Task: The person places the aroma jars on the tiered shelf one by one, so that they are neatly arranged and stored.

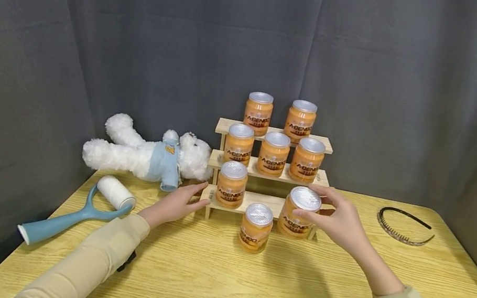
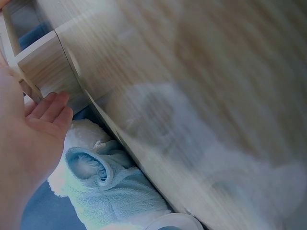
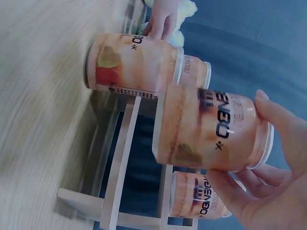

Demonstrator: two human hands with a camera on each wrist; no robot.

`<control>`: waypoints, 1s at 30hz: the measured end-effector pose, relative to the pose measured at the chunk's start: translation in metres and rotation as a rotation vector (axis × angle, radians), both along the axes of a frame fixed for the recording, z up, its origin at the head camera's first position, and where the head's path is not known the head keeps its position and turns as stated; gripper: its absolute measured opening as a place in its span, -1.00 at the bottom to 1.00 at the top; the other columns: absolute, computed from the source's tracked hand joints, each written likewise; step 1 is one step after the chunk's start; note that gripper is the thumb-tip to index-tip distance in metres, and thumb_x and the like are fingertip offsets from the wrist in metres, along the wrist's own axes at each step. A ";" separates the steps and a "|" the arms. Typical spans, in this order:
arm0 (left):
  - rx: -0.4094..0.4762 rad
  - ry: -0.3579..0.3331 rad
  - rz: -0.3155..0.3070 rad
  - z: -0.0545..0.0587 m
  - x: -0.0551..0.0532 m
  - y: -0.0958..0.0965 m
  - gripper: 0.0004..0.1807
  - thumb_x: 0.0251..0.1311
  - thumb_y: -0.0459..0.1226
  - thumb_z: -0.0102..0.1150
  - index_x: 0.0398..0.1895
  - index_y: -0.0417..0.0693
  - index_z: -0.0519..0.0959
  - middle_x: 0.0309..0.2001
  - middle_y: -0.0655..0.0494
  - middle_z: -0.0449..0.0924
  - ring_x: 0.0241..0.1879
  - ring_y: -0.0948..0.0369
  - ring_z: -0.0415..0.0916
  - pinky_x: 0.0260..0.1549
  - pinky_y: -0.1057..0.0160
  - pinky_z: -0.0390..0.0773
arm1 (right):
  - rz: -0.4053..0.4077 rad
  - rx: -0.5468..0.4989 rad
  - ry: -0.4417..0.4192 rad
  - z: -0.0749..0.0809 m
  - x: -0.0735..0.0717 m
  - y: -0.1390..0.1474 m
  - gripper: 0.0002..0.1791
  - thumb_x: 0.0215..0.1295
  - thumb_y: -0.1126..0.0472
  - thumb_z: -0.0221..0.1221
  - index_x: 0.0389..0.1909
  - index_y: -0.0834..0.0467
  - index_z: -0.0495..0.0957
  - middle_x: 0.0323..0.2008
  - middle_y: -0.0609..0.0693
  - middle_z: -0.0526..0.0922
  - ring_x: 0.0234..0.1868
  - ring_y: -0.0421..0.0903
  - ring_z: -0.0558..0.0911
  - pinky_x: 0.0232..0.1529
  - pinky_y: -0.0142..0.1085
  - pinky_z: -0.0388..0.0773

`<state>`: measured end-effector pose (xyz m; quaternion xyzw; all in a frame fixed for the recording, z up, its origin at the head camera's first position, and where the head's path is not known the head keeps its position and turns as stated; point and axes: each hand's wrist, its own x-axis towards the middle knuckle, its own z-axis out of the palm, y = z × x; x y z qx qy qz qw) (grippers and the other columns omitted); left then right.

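Note:
At the right end of the bottom step, my right hand point(image 1: 341, 218) grips an orange jar point(image 1: 294, 224) with a silver lid, thumb on one side and fingers on the other. The right wrist view shows this held jar point(image 3: 216, 129) tilted in front of the wooden step shelf point(image 3: 122, 163). My left hand point(image 1: 178, 202) is at the left end of the shelf point(image 1: 267, 204), fingers extended to its edge. Its fingers point(image 2: 50, 108) reach the wooden end in the left wrist view. Another jar point(image 1: 254, 234) stands on the table before the shelf.
Two jars point(image 1: 257, 115) stand on the top step, three jars point(image 1: 273, 155) on the middle one, and one jar point(image 1: 231, 188) at the bottom left. A white plush toy point(image 1: 160, 156) and a blue-handled lint roller point(image 1: 78, 216) lie left; a headband point(image 1: 400, 236) lies right.

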<state>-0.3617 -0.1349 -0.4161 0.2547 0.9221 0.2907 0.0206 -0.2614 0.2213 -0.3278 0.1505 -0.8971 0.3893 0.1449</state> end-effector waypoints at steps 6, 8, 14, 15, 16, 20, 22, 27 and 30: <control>0.000 0.000 -0.002 0.000 0.000 -0.001 -0.25 0.35 0.08 -0.08 0.46 -0.12 0.05 0.38 -0.10 0.19 0.27 0.00 0.32 0.25 -0.01 0.35 | 0.004 -0.065 0.007 0.001 -0.012 -0.008 -0.27 0.01 0.03 0.41 0.22 0.19 0.42 0.11 0.13 0.52 0.00 0.10 0.58 -0.20 -0.34 0.60; 0.001 -0.005 0.000 -0.001 -0.001 -0.001 -0.24 0.35 0.09 -0.08 0.46 -0.11 0.05 0.39 -0.09 0.19 0.27 0.01 0.32 0.25 0.00 0.35 | 0.004 -0.076 0.019 -0.001 -0.017 -0.011 -0.27 0.00 0.05 0.41 0.22 0.20 0.42 0.11 0.13 0.52 0.00 0.09 0.58 -0.19 -0.32 0.60; -0.004 -0.010 0.006 -0.003 -0.004 -0.001 -0.25 0.35 0.09 -0.08 0.46 -0.09 0.05 0.39 -0.06 0.19 0.27 0.02 0.32 0.25 0.02 0.36 | 0.004 -0.086 0.049 -0.006 -0.032 -0.019 -0.28 0.00 0.11 0.41 0.21 0.23 0.43 0.00 0.16 0.55 -0.13 0.03 0.58 -0.25 -0.40 0.55; -0.003 -0.010 0.007 -0.003 -0.004 -0.002 -0.25 0.35 0.08 -0.08 0.46 -0.09 0.05 0.39 -0.06 0.19 0.27 0.02 0.32 0.26 0.02 0.35 | 0.009 -0.096 0.044 -0.007 -0.035 -0.021 -0.28 0.00 0.11 0.41 0.21 0.23 0.42 -0.01 0.16 0.55 -0.14 0.02 0.58 -0.25 -0.43 0.55; -0.002 -0.010 0.006 -0.003 -0.004 -0.002 -0.25 0.35 0.08 -0.08 0.46 -0.10 0.05 0.39 -0.06 0.19 0.28 0.02 0.32 0.26 0.02 0.35 | 0.017 -0.109 0.035 -0.008 -0.037 -0.023 -0.27 0.00 0.12 0.42 0.22 0.24 0.41 -0.01 0.17 0.55 -0.14 0.02 0.58 -0.25 -0.45 0.55; 0.003 -0.015 0.005 -0.004 -0.005 -0.003 -0.24 0.34 0.09 -0.08 0.47 -0.09 0.04 0.40 -0.06 0.18 0.28 0.02 0.31 0.26 0.02 0.34 | 0.028 -0.154 -0.008 -0.011 -0.047 -0.028 -0.24 -0.02 0.12 0.42 0.24 0.24 0.39 0.04 0.18 0.52 -0.05 0.05 0.59 -0.16 -0.39 0.58; 0.005 -0.017 -0.001 -0.004 -0.005 -0.003 -0.23 0.34 0.10 -0.09 0.47 -0.09 0.03 0.40 -0.06 0.17 0.28 0.02 0.31 0.26 0.01 0.34 | 0.022 -0.166 -0.031 -0.013 -0.050 -0.031 -0.23 -0.01 0.10 0.42 0.25 0.23 0.38 0.05 0.18 0.53 -0.02 0.06 0.59 -0.13 -0.32 0.60; 0.009 -0.026 -0.003 -0.004 -0.003 -0.003 -0.22 0.33 0.12 -0.09 0.47 -0.08 0.03 0.40 -0.05 0.17 0.29 0.02 0.30 0.26 0.01 0.35 | -0.004 -0.160 -0.052 -0.020 -0.057 -0.037 -0.21 -0.01 -0.01 0.41 0.25 0.21 0.39 0.01 0.20 0.59 -0.02 0.06 0.60 -0.17 -0.31 0.59; 0.008 -0.020 -0.003 -0.002 -0.002 -0.003 -0.22 0.33 0.12 -0.09 0.47 -0.10 0.03 0.40 -0.06 0.17 0.28 0.01 0.31 0.25 0.00 0.35 | 0.003 -0.172 -0.033 -0.022 -0.058 -0.041 -0.19 -0.02 -0.05 0.40 0.23 0.24 0.39 0.00 0.23 0.59 -0.05 0.05 0.61 -0.21 -0.33 0.60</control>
